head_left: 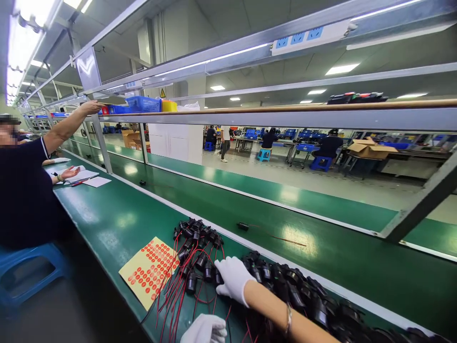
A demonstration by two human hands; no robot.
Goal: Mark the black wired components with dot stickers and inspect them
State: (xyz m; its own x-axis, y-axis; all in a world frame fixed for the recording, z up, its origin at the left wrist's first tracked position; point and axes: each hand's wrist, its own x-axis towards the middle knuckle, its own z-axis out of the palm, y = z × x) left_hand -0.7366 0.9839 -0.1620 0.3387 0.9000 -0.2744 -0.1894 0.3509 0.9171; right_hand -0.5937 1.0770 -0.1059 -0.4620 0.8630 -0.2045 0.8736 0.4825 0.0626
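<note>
Head view shows right hand [233, 280] and left hand [205, 329] (grips: can't tell) near cylinders [191, 284], basket [145, 104] contents hidden.

On the shelf [250, 118], a blue basket [145, 104] just beside a yellow bin [169, 106]. Above, a socket strip [311, 37]. At left, a co-worker [23, 190] on a blue stool [34, 274], near papers [97, 181]. Farther back, right, an open carton [372, 151].

black-on-yellow warning triangle [163, 93] on pale pillar [178, 45]; label sheet [150, 272] print too small.
</note>
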